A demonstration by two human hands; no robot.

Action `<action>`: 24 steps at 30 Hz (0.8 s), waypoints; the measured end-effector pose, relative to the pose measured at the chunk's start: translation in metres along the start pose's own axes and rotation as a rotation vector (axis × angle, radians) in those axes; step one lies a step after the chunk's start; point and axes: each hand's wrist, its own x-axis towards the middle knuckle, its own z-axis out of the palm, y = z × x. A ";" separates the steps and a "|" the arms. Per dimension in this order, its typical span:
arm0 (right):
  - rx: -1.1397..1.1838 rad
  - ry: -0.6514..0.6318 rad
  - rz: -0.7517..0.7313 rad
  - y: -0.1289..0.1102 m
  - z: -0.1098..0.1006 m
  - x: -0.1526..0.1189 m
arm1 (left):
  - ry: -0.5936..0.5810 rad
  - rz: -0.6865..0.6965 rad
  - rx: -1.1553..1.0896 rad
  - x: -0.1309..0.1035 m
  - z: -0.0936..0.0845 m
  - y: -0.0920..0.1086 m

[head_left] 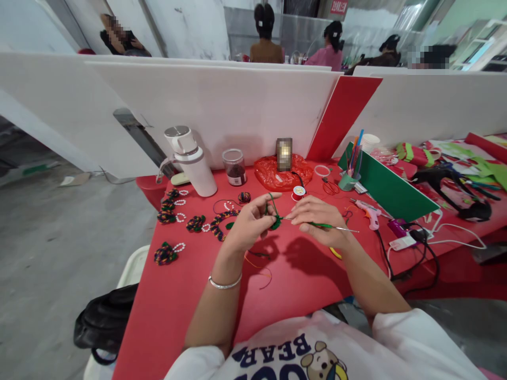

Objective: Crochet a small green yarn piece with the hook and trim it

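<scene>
My left hand [253, 219] pinches a small piece of green crochet [276, 222], with green yarn looped up over the raised index finger. My right hand [319, 217] is closed around a crochet hook [322, 225] with a green grip; its tip reaches the green piece. Below and left of my left hand lies a braided ring of dark multicolored yarn [218, 228], partly covered by that hand. Several knotted multicolored yarn pieces with white bead loops, one of them a yarn charm [165, 254], lie along the table's left side.
On the red table [190, 301] stand a white thermos [198, 171], a clear jar [234, 168], a phone [284, 154] on a red plastic bag [263, 173], and a pen cup [349, 181]. A pink glue gun [369, 214] and a power strip [407, 240] lie right. White partitions rise behind.
</scene>
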 end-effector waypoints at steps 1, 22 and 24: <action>0.011 -0.007 0.011 -0.001 -0.002 0.001 | -0.028 -0.024 -0.037 0.000 0.000 0.000; 0.125 -0.106 -0.005 -0.003 -0.015 0.011 | -0.163 -0.156 -0.149 0.001 -0.009 0.000; 0.178 -0.088 0.010 -0.002 -0.013 0.010 | -0.165 -0.159 -0.158 0.002 -0.009 0.000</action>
